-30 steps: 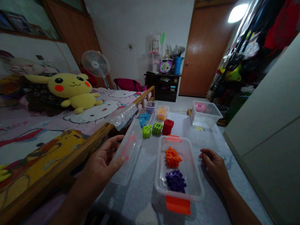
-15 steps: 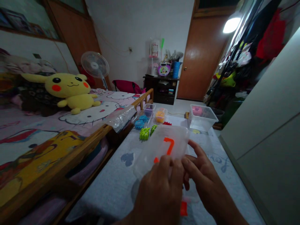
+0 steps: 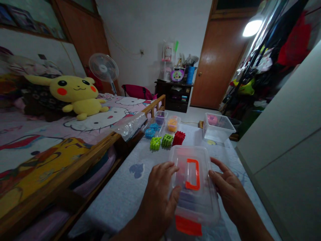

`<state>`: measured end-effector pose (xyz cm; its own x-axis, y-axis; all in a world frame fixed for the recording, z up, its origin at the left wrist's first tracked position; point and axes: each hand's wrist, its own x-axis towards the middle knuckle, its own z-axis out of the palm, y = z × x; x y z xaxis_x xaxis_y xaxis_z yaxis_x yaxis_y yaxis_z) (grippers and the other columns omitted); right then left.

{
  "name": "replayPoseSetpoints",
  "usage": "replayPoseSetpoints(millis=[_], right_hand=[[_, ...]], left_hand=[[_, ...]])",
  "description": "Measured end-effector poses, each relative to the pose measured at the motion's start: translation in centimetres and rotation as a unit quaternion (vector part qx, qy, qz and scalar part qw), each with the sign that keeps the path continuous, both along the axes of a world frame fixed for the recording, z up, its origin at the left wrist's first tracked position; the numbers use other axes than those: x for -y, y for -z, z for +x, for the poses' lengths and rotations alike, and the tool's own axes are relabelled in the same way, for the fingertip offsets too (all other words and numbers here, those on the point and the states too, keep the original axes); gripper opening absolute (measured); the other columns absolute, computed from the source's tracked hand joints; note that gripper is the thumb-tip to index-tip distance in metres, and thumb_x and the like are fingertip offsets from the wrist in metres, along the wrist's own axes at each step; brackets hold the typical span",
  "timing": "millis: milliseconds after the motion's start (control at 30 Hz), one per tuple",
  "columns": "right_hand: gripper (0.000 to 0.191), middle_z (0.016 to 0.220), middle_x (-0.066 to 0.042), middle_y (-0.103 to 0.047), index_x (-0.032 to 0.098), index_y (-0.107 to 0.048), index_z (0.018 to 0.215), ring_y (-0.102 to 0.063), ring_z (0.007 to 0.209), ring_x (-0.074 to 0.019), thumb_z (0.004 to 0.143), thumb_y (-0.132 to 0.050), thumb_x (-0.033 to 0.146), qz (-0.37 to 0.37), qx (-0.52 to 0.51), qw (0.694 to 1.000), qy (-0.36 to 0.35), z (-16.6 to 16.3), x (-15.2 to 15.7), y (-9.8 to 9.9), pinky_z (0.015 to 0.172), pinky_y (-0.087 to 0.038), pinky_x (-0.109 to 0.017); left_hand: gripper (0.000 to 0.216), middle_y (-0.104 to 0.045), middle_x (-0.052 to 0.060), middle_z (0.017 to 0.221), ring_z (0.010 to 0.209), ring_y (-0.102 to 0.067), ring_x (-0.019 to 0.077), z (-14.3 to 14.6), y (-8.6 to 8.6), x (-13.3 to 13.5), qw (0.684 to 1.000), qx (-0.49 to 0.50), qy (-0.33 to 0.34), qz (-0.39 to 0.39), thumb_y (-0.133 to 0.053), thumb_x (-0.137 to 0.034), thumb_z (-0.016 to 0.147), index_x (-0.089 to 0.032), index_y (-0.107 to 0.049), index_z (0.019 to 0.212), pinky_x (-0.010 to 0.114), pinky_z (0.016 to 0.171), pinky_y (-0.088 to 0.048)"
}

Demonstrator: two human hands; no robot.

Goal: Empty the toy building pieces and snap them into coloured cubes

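A clear plastic lid point(image 3: 205, 201) with an orange carrying handle point(image 3: 197, 174) lies over a clear storage box in front of me, and a bluish shape shows dimly through it. My left hand point(image 3: 160, 190) holds the lid's left edge, fingers bent and thumb on the near part. Across from it, my right hand point(image 3: 227, 187) grips the right edge with thumb and fingers. An orange latch point(image 3: 188, 226) sticks out at the near side. Beyond the lid stand a lime-green block stack point(image 3: 155, 143), a green one point(image 3: 167, 141) and a red one point(image 3: 179, 138).
Farther back are blue blocks point(image 3: 150, 133) in a clear tray, a box of orange pieces point(image 3: 172, 124) and a large clear bin point(image 3: 218, 130) with something pink. A wooden bed rail point(image 3: 100, 147) borders the table's left side; a white cabinet point(image 3: 286, 144) stands right.
The lid, tilted up before, now lies flatter and nearer over the box. My left hand has moved left to its edge. The red stack and more of the green one have come into sight.
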<state>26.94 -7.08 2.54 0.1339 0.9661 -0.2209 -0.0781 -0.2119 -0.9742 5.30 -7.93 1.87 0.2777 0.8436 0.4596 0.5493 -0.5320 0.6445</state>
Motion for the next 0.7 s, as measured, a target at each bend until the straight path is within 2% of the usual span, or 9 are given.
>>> replayPoseSetpoints(millis=[133,267,367,467,567,700], right_hand=[[0.069,0.055,0.005,-0.055,0.016,-0.048,0.13,-0.05,0.045,-0.0145,0.074,-0.061,0.054,0.004,0.134,0.991,0.018,0.3,-0.7,0.5,0.043,-0.037,-0.024],[0.053,0.054,0.003,-0.055,0.016,-0.062,0.114,-0.051,0.047,-0.0154,0.077,-0.052,0.053,0.055,0.338,0.939,0.039,0.6,-1.0,1.1,0.046,-0.038,-0.027],[0.049,0.053,0.002,-0.056,0.016,-0.064,0.108,-0.052,0.046,-0.016,0.079,-0.047,0.051,0.08,0.41,0.908,0.044,0.7,-0.9,1.5,0.048,-0.039,-0.028],[0.048,0.054,0.002,-0.058,0.017,-0.064,0.106,-0.056,0.048,-0.0173,0.078,-0.048,0.052,0.08,0.425,0.901,0.036,0.8,-0.9,1.8,0.05,-0.04,-0.029],[0.05,0.058,0.001,-0.061,0.017,-0.062,0.11,-0.058,0.052,-0.0183,0.079,-0.048,0.054,0.06,0.398,0.915,0.018,0.9,-0.9,2.3,0.052,-0.042,-0.03],[0.056,0.059,0.002,-0.059,0.014,-0.057,0.118,-0.057,0.054,-0.0174,0.08,-0.051,0.055,0.025,0.323,0.946,-0.005,1.1,-1.0,3.0,0.052,-0.042,-0.029]], left_hand=[[0.043,-0.048,0.011,0.135,0.128,-0.042,0.0274,-0.5,2.1,-1.2,0.975,0.123,-0.061,-0.177,-0.05,-0.033,0.088,-0.022,-0.047,0.13,0.047,0.108,-0.033],[0.05,-0.051,0.011,0.132,0.119,-0.05,0.0248,0.2,3.3,-1.9,0.918,0.258,-0.034,-0.299,-0.053,-0.036,0.087,-0.021,-0.042,0.133,0.039,0.101,-0.041],[0.052,-0.055,0.01,0.124,0.11,-0.056,0.0227,0.6,3.3,-2.2,0.881,0.328,-0.032,-0.341,-0.056,-0.037,0.083,-0.02,-0.043,0.131,0.035,0.093,-0.046],[0.05,-0.056,0.01,0.119,0.101,-0.06,0.0216,0.8,3.0,-2.3,0.843,0.387,-0.03,-0.374,-0.058,-0.037,0.08,-0.021,-0.045,0.126,0.034,0.087,-0.049],[0.052,-0.054,0.009,0.117,0.093,-0.063,0.0202,1.0,2.9,-2.2,0.813,0.431,-0.026,-0.39,-0.06,-0.037,0.078,-0.021,-0.044,0.125,0.033,0.08,-0.05],[0.054,-0.053,0.007,0.113,0.085,-0.062,0.0173,1.2,3.2,-1.9,0.82,0.428,-0.034,-0.379,-0.062,-0.041,0.078,-0.023,-0.043,0.126,0.031,0.076,-0.05]])
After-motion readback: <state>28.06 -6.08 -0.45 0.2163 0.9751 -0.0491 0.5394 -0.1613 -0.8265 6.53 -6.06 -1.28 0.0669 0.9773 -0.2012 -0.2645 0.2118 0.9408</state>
